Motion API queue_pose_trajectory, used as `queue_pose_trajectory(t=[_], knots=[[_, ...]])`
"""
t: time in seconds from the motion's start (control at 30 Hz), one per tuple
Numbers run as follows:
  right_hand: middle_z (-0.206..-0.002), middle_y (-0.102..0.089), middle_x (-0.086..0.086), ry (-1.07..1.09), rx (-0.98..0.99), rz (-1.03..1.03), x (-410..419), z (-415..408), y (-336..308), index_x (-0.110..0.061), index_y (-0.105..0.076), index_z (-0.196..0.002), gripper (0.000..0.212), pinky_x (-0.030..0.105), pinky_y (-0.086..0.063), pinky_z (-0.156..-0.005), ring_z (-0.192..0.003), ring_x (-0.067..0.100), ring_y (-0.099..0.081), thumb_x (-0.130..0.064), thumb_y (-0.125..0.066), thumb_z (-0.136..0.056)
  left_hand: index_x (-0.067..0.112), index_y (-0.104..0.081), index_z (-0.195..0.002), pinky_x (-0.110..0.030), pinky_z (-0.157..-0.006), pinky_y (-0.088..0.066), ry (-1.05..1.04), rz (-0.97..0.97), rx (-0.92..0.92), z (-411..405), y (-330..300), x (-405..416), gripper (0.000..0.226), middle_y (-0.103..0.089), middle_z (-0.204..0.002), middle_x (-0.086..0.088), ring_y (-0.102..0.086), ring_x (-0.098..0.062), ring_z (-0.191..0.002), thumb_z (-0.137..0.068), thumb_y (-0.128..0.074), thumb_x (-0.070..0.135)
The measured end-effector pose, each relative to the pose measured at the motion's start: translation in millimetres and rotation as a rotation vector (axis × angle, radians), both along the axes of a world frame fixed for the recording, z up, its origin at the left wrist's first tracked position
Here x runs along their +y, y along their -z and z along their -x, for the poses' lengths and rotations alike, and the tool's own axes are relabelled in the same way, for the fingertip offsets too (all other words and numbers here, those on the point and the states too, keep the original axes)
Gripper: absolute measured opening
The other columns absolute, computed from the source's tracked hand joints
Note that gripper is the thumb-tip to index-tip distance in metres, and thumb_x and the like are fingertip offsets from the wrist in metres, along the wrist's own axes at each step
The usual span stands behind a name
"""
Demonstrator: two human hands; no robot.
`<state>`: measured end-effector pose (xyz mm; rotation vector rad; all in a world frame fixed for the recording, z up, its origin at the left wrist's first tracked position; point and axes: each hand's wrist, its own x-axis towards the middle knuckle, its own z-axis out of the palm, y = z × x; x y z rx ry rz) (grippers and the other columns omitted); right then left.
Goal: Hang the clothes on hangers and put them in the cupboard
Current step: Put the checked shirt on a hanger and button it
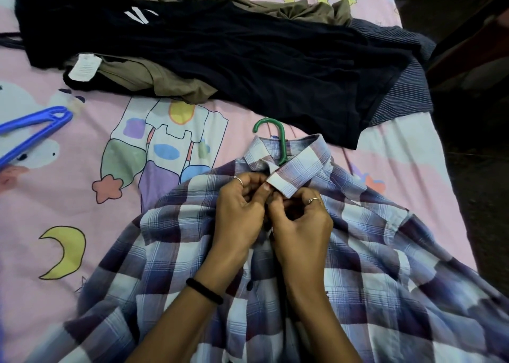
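Note:
A blue, white and maroon plaid shirt (371, 266) lies front-up on the bed, filling the lower half of the view. A green hanger (278, 136) is inside it; only its hook shows, poking out past the collar. My left hand (239, 214) and my right hand (300, 225) meet just below the collar, fingers curled, each pinching the shirt's front edges at the top button. The button itself is hidden by my fingers.
A blue hanger (33, 131) lies at the left edge on the pink cartoon bedsheet (82, 197). Behind the shirt lies a pile: a black garment (248, 59), an olive-brown one (165, 79) and a striped grey-blue one (399, 87). The bed's right edge drops to dark floor.

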<state>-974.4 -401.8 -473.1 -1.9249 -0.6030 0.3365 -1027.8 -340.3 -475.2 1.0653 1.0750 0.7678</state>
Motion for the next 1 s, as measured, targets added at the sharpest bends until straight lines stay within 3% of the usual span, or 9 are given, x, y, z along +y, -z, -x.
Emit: queue_pose_trajectory(t=[0.13, 0.27, 0.33, 0.47, 0.6, 0.67, 0.77, 0.83, 1.0], knots=[[-0.061, -0.065, 0.005, 0.014, 0.237, -0.027, 0.8, -0.2, -0.7, -0.01, -0.061, -0.073, 0.019, 0.04, -0.051, -0.061, -0.055, 0.014, -0.055, -0.028, -0.065, -0.074, 0.009, -0.066, -0.089, -0.043, -0.079, -0.057, 0.009, -0.012, 0.015, 0.8, 4.3, 1.6, 0.013, -0.071, -0.086, -0.012, -0.069, -0.026, -0.082, -0.091, -0.059, -0.001], [-0.07, -0.07, 0.014, -0.053, 0.398, -0.013, -1.3, -8.9, -4.0, -0.002, -0.065, -0.08, 0.008, 0.037, -0.053, -0.064, -0.061, 0.019, -0.063, -0.009, -0.063, -0.082, 0.016, -0.066, -0.084, -0.024, -0.065, -0.051, 0.039, -0.063, 0.035, 2.1, 7.1, 1.5, 0.018, -0.07, -0.079, -0.004, -0.065, -0.01, -0.071, -0.09, -0.061, -0.001], [-0.07, -0.071, 0.01, -0.079, 0.306, 0.069, -1.4, -13.0, -5.1, -0.004, -0.067, -0.079, 0.01, 0.036, -0.054, -0.067, -0.069, 0.023, -0.069, -0.014, -0.064, -0.08, 0.02, -0.063, -0.08, -0.018, -0.062, -0.049, 0.05, -0.107, 0.069, 2.0, 8.7, 0.5, 0.025, -0.067, -0.076, 0.0, -0.063, -0.005, -0.067, -0.089, -0.06, -0.003], [-0.077, -0.07, 0.005, -0.092, 0.077, 0.199, -0.2, -13.3, -15.2, -0.005, -0.065, -0.082, 0.015, 0.028, -0.044, -0.064, -0.074, 0.02, -0.063, -0.019, -0.066, -0.081, 0.024, -0.061, -0.078, -0.029, -0.073, -0.053, 0.043, -0.175, 0.117, 0.9, 6.6, -4.8, 0.03, -0.066, -0.076, 0.002, -0.063, -0.012, -0.074, -0.089, -0.059, -0.005], [-0.093, -0.07, 0.013, -0.117, 0.032, 0.258, 1.4, -14.4, -19.8, -0.002, -0.064, -0.094, 0.021, 0.038, -0.051, -0.075, -0.09, 0.03, -0.064, -0.02, -0.061, -0.084, 0.023, -0.06, -0.077, -0.033, -0.077, -0.053, 0.043, -0.199, 0.147, -0.2, 1.3, -7.6, 0.028, -0.066, -0.076, 0.0, -0.063, -0.014, -0.075, -0.089, -0.06, -0.003], [-0.098, -0.069, 0.015, -0.156, 0.014, 0.285, 0.8, -18.3, -21.9, -0.001, -0.063, -0.098, 0.023, 0.036, -0.051, -0.075, -0.094, 0.031, -0.063, -0.02, -0.06, -0.084, 0.02, -0.061, -0.078, -0.033, -0.077, -0.052, 0.058, -0.186, 0.172, 0.5, -2.6, -9.5, 0.024, -0.066, -0.078, -0.002, -0.062, -0.016, -0.076, -0.09, -0.06, -0.001], [-0.093, -0.068, 0.015, -0.197, 0.009, 0.291, -2.9, -21.4, -32.9, 0.002, -0.062, -0.092, 0.021, 0.028, -0.04, -0.062, -0.088, 0.03, -0.062, -0.017, -0.062, -0.083, 0.009, -0.063, -0.09, -0.032, -0.08, -0.052, 0.117, -0.186, 0.24, 3.7, -12.5, -12.0, 0.006, -0.066, -0.083, -0.006, -0.062, -0.018, -0.082, -0.092, -0.06, 0.004], [-0.082, -0.066, 0.015, -0.207, 0.0, 0.278, -7.1, -20.8, -42.2, 0.0, -0.06, -0.081, 0.018, 0.028, -0.037, -0.059, -0.08, 0.029, -0.06, -0.017, -0.062, -0.083, 0.005, -0.064, -0.096, -0.033, -0.08, -0.052, 0.162, -0.21, 0.302, 6.2, -21.4, -13.8, 0.008, -0.068, -0.089, -0.011, -0.063, -0.021, -0.085, -0.094, -0.059, 0.011], [-0.074, -0.067, 0.017, -0.216, -0.023, 0.16, -15.1, -16.2, -60.2, -0.001, -0.058, -0.069, 0.022, 0.044, -0.05, -0.065, -0.075, 0.033, -0.062, -0.018, -0.06, -0.083, 0.008, -0.063, -0.087, -0.03, -0.066, -0.044, 0.275, -0.421, 0.49, 11.4, -51.0, -20.1, 0.024, -0.069, -0.083, -0.009, -0.062, -0.025, -0.077, -0.099, -0.051, 0.025]])
